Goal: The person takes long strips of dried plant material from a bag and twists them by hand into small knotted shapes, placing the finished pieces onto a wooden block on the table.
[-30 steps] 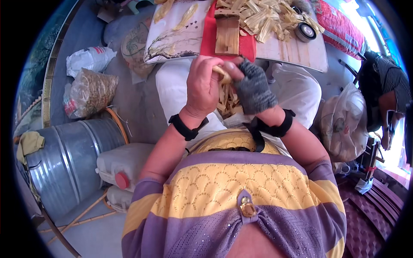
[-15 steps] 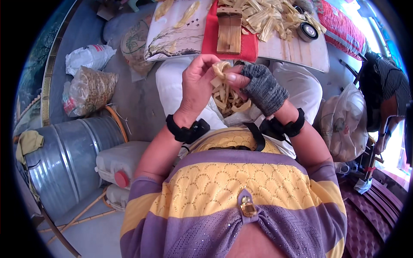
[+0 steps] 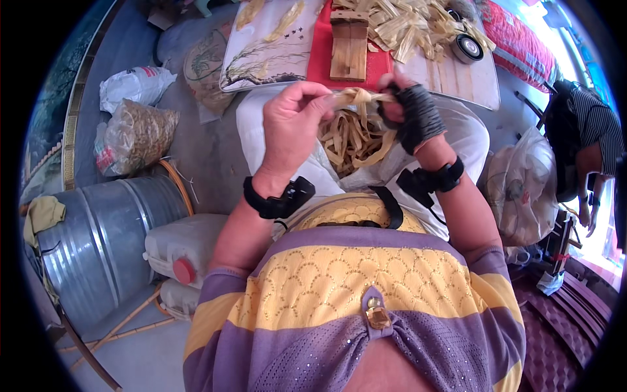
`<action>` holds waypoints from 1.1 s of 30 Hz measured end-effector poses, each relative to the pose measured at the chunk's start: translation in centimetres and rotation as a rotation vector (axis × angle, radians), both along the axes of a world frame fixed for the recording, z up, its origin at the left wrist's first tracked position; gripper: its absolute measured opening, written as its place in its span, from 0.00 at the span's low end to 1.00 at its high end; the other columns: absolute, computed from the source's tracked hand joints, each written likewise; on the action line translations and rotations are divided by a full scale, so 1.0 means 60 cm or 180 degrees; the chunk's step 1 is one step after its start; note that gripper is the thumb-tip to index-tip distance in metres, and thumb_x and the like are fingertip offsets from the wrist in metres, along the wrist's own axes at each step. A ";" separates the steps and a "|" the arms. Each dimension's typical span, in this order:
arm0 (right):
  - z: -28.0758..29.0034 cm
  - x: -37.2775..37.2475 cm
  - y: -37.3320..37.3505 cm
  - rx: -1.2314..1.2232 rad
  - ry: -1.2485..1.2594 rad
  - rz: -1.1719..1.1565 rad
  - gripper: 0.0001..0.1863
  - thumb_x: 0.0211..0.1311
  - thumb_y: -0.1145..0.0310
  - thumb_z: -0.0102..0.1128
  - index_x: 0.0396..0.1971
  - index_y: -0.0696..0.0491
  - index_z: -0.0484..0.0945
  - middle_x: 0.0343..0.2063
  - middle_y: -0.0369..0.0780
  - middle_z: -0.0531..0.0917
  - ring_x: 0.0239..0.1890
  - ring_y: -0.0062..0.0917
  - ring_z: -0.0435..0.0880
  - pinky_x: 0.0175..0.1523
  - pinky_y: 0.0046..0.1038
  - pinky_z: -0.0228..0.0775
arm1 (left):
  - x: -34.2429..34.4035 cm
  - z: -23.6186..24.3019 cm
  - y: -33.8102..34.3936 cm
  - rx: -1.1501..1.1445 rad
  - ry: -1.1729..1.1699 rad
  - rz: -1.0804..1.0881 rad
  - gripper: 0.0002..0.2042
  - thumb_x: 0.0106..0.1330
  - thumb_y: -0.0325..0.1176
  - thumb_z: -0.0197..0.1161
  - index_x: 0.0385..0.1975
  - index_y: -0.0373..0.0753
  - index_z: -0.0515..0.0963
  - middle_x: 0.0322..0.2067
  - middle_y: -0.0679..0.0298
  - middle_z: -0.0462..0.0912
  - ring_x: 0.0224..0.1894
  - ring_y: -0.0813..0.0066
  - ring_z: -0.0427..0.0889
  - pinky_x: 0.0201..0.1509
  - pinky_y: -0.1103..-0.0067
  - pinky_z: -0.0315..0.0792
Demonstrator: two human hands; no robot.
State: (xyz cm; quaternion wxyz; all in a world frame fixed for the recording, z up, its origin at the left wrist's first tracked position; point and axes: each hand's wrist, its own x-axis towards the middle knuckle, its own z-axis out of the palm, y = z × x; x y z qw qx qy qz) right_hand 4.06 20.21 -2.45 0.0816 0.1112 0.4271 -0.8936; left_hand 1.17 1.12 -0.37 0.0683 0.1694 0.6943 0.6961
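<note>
On glossy white counter (image 3: pixel 271 55) w/ red cloth (image 3: pixel 319 62): flat brown wooden block (image 3: pixel 349 57). Bare L hand (image 3: pixel 292 121) & grey-knit-gloved R hand (image 3: pixel 415 116) closed on knotted flat tan strip (image 3: pixel 360 97).

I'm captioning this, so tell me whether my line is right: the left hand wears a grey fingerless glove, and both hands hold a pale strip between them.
Wrong side: in the head view, the right hand wears the grey fingerless glove, not the left hand; both hands do hold a pale strip between them.
</note>
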 end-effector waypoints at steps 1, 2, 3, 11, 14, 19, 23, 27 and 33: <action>-0.004 0.002 0.007 -0.0005 -0.0075 -0.0110 0.17 0.57 0.51 0.52 0.22 0.49 0.73 0.10 0.27 0.64 0.11 0.13 0.58 0.17 0.16 0.46 | -0.004 0.006 -0.006 -0.0079 0.0138 0.0005 0.04 0.57 0.23 0.60 0.31 0.32 0.76 0.25 0.67 0.78 0.25 0.85 0.75 0.31 0.88 0.69; -0.007 0.005 0.012 -0.0010 -0.0151 -0.0220 0.16 0.58 0.52 0.52 0.21 0.50 0.72 0.10 0.28 0.64 0.11 0.13 0.58 0.17 0.15 0.47 | -0.007 0.010 -0.012 -0.0158 0.0276 0.0011 0.03 0.57 0.22 0.60 0.30 0.32 0.76 0.25 0.67 0.78 0.25 0.85 0.74 0.31 0.88 0.69; -0.003 0.006 0.008 -0.0010 -0.0140 -0.0210 0.16 0.58 0.52 0.52 0.21 0.50 0.72 0.10 0.28 0.64 0.11 0.13 0.58 0.17 0.15 0.47 | -0.009 0.011 -0.017 -0.0203 0.0287 0.0058 0.03 0.57 0.22 0.60 0.30 0.32 0.76 0.25 0.67 0.77 0.25 0.85 0.74 0.32 0.88 0.69; -0.001 0.017 -0.036 0.1869 0.0433 0.0070 0.13 0.54 0.59 0.58 0.25 0.54 0.74 0.13 0.31 0.69 0.15 0.13 0.66 0.22 0.18 0.59 | -0.004 0.005 -0.006 -0.1758 0.2087 -0.0348 0.16 0.50 0.24 0.61 0.41 0.39 0.73 0.40 0.58 0.75 0.39 0.56 0.76 0.41 0.70 0.71; -0.024 0.015 -0.054 0.1815 0.0673 0.0128 0.09 0.55 0.63 0.59 0.27 0.53 0.72 0.13 0.30 0.68 0.13 0.11 0.63 0.18 0.14 0.51 | 0.001 -0.022 -0.005 -0.2058 0.1810 -0.0807 0.10 0.51 0.21 0.56 0.34 0.38 0.71 0.36 0.58 0.74 0.37 0.55 0.75 0.37 0.67 0.70; 0.013 0.022 -0.068 0.1725 0.0749 0.0079 0.07 0.53 0.69 0.60 0.29 0.55 0.72 0.19 0.31 0.73 0.22 0.11 0.68 0.27 0.14 0.61 | -0.036 -0.032 -0.013 -0.2356 0.3062 -0.0459 0.07 0.51 0.25 0.56 0.30 0.40 0.68 0.28 0.61 0.71 0.31 0.62 0.74 0.31 0.71 0.68; 0.037 0.016 -0.086 0.2363 0.1054 -0.0168 0.08 0.53 0.71 0.59 0.31 0.57 0.73 0.22 0.32 0.74 0.28 0.13 0.70 0.36 0.17 0.64 | -0.093 -0.060 -0.021 -0.2416 0.3530 -0.0361 0.05 0.53 0.30 0.55 0.29 0.41 0.68 0.26 0.63 0.72 0.29 0.65 0.75 0.29 0.74 0.67; 0.023 -0.014 -0.063 0.2286 0.0899 -0.0614 0.10 0.51 0.68 0.60 0.30 0.57 0.74 0.21 0.36 0.75 0.27 0.17 0.72 0.35 0.21 0.66 | -0.105 -0.059 0.004 -0.1832 0.2443 -0.0448 0.04 0.60 0.31 0.52 0.33 0.40 0.69 0.21 0.64 0.70 0.23 0.73 0.72 0.27 0.78 0.67; 0.010 -0.065 0.003 0.3196 0.0428 -0.0439 0.14 0.51 0.62 0.61 0.27 0.59 0.77 0.18 0.40 0.77 0.23 0.21 0.75 0.32 0.24 0.67 | -0.132 -0.041 0.020 0.0181 -0.0632 -0.1245 0.08 0.67 0.34 0.49 0.41 0.39 0.71 0.21 0.75 0.65 0.21 0.90 0.63 0.26 0.90 0.62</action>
